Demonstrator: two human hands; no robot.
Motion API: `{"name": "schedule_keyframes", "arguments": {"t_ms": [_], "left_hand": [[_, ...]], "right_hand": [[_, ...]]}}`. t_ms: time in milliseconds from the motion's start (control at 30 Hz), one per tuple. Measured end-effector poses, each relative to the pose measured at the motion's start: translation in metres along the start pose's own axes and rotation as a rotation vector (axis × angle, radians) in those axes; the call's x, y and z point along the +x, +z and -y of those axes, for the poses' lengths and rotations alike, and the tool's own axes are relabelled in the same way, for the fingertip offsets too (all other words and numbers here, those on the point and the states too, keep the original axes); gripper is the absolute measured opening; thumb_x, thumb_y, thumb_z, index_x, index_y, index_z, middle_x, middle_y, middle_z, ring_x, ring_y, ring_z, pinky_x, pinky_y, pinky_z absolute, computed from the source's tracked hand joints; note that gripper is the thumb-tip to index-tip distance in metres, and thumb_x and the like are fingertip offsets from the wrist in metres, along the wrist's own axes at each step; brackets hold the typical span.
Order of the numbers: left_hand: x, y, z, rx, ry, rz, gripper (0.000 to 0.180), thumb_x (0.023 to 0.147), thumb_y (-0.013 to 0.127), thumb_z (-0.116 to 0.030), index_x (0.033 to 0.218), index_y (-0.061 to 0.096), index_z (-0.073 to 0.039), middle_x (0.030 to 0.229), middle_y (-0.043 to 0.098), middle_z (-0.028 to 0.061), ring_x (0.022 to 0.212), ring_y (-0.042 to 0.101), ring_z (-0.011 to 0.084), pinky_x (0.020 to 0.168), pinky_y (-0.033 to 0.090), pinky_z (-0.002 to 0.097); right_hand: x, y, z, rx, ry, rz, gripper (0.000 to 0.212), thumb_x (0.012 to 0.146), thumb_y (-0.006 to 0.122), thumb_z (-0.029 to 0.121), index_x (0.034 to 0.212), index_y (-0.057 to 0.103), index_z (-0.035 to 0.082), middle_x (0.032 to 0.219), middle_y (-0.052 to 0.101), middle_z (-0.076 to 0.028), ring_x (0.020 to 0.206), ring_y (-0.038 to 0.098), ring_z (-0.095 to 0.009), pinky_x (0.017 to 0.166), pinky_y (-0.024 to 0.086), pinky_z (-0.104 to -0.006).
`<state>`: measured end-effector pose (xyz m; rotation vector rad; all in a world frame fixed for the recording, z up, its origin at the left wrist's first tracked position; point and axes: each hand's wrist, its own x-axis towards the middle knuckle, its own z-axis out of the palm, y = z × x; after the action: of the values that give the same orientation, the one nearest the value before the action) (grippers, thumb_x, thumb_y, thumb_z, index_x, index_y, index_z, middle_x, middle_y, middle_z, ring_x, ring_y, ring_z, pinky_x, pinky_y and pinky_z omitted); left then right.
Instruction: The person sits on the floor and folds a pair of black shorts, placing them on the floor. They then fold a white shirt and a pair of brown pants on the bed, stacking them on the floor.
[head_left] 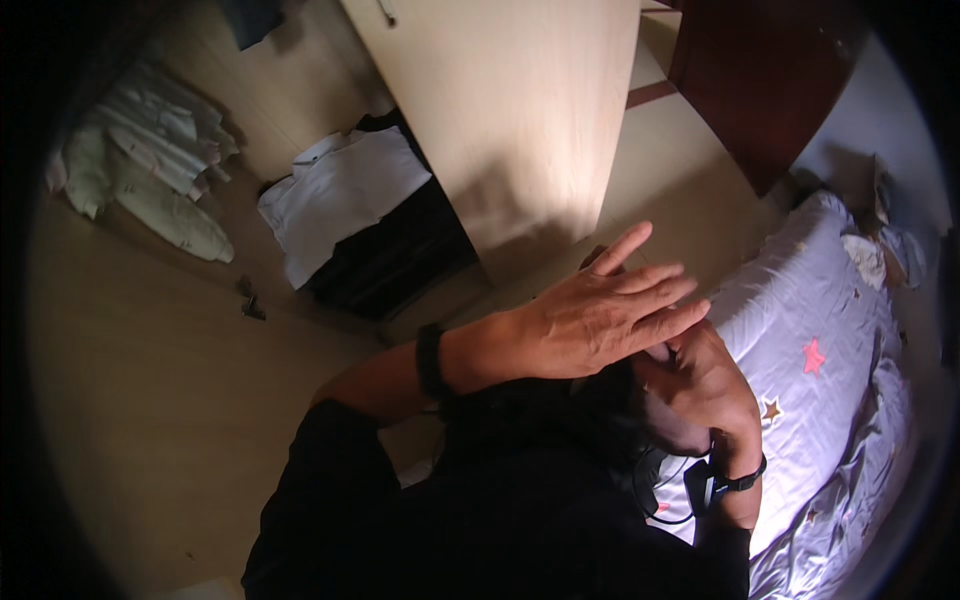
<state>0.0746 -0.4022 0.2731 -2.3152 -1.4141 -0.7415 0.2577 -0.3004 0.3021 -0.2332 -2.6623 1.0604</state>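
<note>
My left hand (585, 322) is raised in front of my chest, back of the hand up, fingers stretched and spread, holding nothing I can see. A black band (430, 362) circles its wrist. Close beyond it, to the right, my right hand (708, 385) is bent at the wrist. The left fingers overlap it and hide most of its fingers, so what it holds, if anything, does not show. A black strap (742, 483) with a small dark box sits on the right wrist, and a thin black cable (655, 518) loops beside it. The black shirt (520, 510) I wear fills the lower middle.
To the right lies a pale bed cover (820, 300) with star prints. An open wooden door panel (520, 100) stands ahead. Left of it, a white folded garment (345, 195) rests on dark cloth (400, 255). Pale clothes (150, 150) hang at far left; a dark red panel (755, 80) stands far right.
</note>
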Motion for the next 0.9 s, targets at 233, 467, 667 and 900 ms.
{"name": "schedule_keyframes", "arguments": {"t_ms": [233, 467, 667, 900], "left_hand": [[-0.036, -0.061, -0.003, -0.372, -0.324, 0.194, 0.035, 0.081, 0.079, -0.014, 0.104, 0.055, -0.002, 0.091, 0.065, 0.0164, 0.087, 0.068, 0.0392, 0.072, 0.054, 0.0485], [-0.069, -0.108, 0.013, -0.461, -0.337, 0.383, 0.031, 0.08, 0.08, -0.018, 0.089, 0.058, 0.0, 0.089, 0.063, 0.0162, 0.083, 0.064, 0.0409, 0.07, 0.048, 0.049], [-0.082, -0.137, 0.012, -0.457, -0.467, 0.401, 0.033, 0.08, 0.083, -0.021, 0.096, 0.065, 0.003, 0.091, 0.064, 0.0179, 0.084, 0.065, 0.0377, 0.071, 0.049, 0.0448], [-0.085, -0.116, -0.001, -0.448, -0.562, 0.16, 0.036, 0.088, 0.079, -0.026, 0.098, 0.065, 0.006, 0.088, 0.068, 0.0258, 0.081, 0.068, 0.0417, 0.072, 0.053, 0.0458]], "right_hand": [[0.016, 0.003, 0.052, 0.069, 0.077, -0.004, 0.03, 0.081, 0.074, -0.002, 0.11, 0.07, 0.0, 0.087, 0.07, -0.018, 0.073, 0.069, -0.031, 0.07, 0.054, -0.0359], [0.015, 0.005, 0.047, 0.003, 0.192, 0.218, 0.019, 0.083, 0.075, -0.001, 0.1, 0.068, -0.001, 0.082, 0.067, -0.017, 0.069, 0.065, -0.026, 0.065, 0.05, -0.0351], [0.033, 0.015, 0.077, 0.038, -0.098, 0.122, 0.027, 0.075, 0.073, -0.006, 0.102, 0.069, -0.001, 0.085, 0.067, -0.018, 0.073, 0.068, -0.033, 0.068, 0.053, -0.038], [0.071, 0.025, 0.105, -0.045, -0.275, 0.148, 0.035, 0.073, 0.07, -0.006, 0.108, 0.07, 0.0, 0.093, 0.07, -0.02, 0.081, 0.07, -0.038, 0.075, 0.055, -0.0396]]}}
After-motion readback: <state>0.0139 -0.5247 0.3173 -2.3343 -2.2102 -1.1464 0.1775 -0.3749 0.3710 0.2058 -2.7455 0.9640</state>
